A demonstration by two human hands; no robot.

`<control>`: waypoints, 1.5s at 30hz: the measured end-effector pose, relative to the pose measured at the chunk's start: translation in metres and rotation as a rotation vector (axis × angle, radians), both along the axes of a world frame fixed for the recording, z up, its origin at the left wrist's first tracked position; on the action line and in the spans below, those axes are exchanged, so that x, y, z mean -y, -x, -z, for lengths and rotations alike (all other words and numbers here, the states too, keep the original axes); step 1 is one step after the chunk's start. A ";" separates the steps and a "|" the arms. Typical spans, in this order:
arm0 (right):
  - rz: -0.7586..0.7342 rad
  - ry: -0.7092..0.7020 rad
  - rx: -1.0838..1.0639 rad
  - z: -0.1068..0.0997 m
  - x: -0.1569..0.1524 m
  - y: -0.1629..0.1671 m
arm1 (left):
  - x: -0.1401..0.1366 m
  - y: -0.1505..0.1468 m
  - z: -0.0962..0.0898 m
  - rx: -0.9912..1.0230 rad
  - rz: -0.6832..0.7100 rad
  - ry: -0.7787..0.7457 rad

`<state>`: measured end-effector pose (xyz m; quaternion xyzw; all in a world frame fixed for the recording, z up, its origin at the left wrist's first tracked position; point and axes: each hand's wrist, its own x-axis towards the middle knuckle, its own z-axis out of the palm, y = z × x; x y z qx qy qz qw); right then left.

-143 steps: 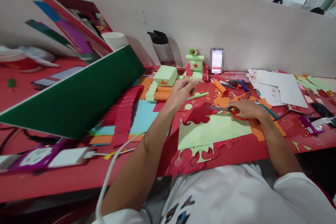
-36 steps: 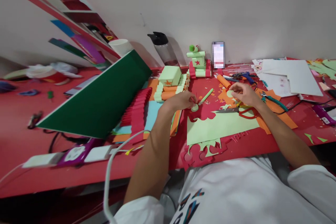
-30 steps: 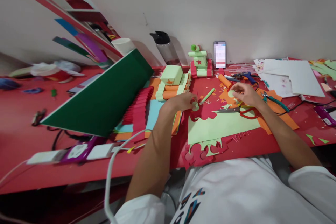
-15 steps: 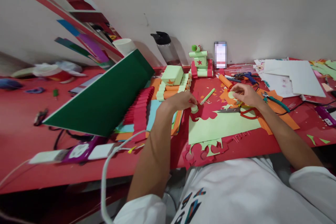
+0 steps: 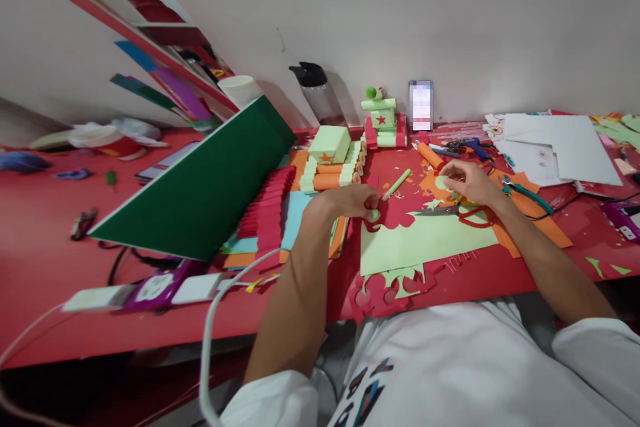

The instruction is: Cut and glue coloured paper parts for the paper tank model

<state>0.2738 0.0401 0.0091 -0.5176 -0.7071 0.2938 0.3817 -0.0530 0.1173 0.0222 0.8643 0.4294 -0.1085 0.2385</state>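
Observation:
My left hand (image 5: 354, 201) is closed, its fingertips pinching a small pale green paper disc (image 5: 373, 215) just above the red table. Another pale green paper disc (image 5: 441, 182) is held between thumb and fingers of my right hand (image 5: 467, 181). Below my right hand lie scissors (image 5: 450, 211) with orange handles, partly on a pale green paper sheet (image 5: 425, 247) with scalloped cuts along its upper edge. A thin green paper roll (image 5: 397, 184) rests between the hands, and an orange paper roll (image 5: 431, 155) lies farther back.
A paper tank model (image 5: 383, 121) and a pale green box (image 5: 330, 144) on paper rolls stand behind. Left are a leaning green board (image 5: 200, 187), a bottle (image 5: 317, 95) and a power strip (image 5: 155, 288). Pliers (image 5: 527, 195) and white sheets (image 5: 583, 150) lie right.
My left hand has moved slightly toward me and to the right with its disc. My right hand stays nearly still, still holding its disc.

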 end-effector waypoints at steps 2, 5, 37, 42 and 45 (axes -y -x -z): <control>-0.008 -0.012 0.014 0.000 -0.001 0.000 | 0.001 -0.001 0.000 0.002 0.001 -0.008; -0.013 -0.029 0.024 0.001 -0.002 -0.001 | 0.004 -0.002 -0.002 0.004 -0.005 -0.005; 0.130 -0.282 0.334 0.025 -0.043 -0.002 | -0.003 -0.031 0.008 0.276 -0.404 -0.468; 0.023 -0.255 0.400 0.041 -0.054 0.005 | -0.002 -0.041 0.020 0.550 -0.292 -0.219; 0.034 -0.244 0.402 0.046 -0.055 0.004 | 0.000 -0.045 0.024 0.660 -0.239 -0.101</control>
